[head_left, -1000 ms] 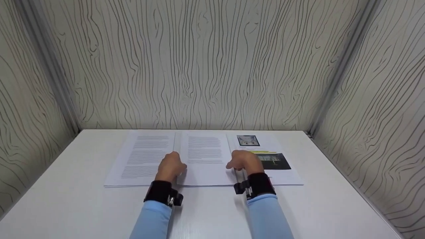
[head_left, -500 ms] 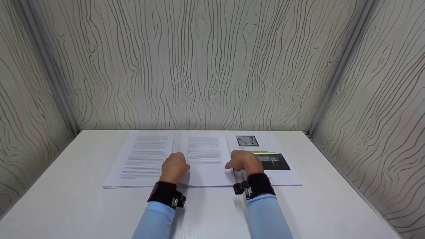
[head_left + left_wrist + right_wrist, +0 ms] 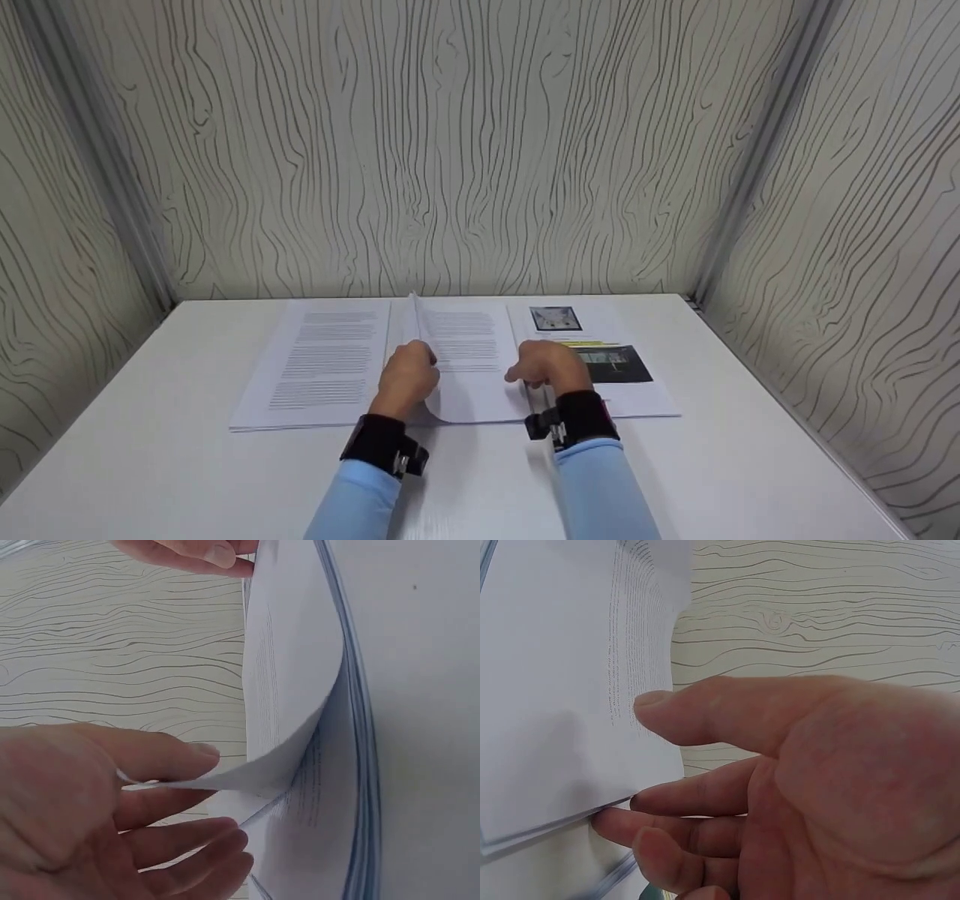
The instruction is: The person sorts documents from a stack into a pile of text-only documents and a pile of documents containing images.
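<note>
Hand, left [image 3: 407,375]: pinches the raised edge of a sheet [image 3: 469,367] between thumb and fingers.
Hand, right [image 3: 551,364]: thumb spread from fingers, fingertips touching the middle stack [image 3: 364,765].
Sheet: white, printed, left side curled upward, atop that stack.

both arms [image 3: 351,501] reach forward; the left hand [image 3: 409,376] pinches with thumb [image 3: 169,757] and forefinger [image 3: 161,808], the right hand [image 3: 553,364] bends inward, thumb [image 3: 724,714] apart from fingers [image 3: 701,795].

Soft, diffuse light, faint shadows
</note>
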Motion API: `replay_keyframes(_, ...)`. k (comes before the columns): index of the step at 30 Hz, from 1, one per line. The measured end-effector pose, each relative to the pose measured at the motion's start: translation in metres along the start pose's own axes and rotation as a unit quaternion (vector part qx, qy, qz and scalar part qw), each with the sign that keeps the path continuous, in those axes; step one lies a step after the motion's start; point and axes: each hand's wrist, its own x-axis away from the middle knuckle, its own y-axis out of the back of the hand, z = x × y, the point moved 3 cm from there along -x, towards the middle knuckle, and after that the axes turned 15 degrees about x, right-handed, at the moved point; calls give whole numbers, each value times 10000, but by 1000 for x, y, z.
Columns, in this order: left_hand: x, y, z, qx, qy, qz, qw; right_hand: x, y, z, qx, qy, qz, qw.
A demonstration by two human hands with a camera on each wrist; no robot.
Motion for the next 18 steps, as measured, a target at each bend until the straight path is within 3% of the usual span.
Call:
replay_keyframes(3, -2, 0, 1, 231, -20, -18, 9997, 0, -1, -1, -5, 0, -2, 10000)
replay_keyframes(8, -3, 4, 3, 628, -106, -348, 9974, -1, -2, -2, -78, -15, 11, 10000)
replay_keyframes(13, -2, 8, 5, 1600, 26, -215, 9869, -1, -1, -3, -60, -23, -18, 10000)
replay_keyframes(18, -3, 11, 0, 1936, -244, -451, 9797, -2, -2, -1, -204, 46, 13, 9998)
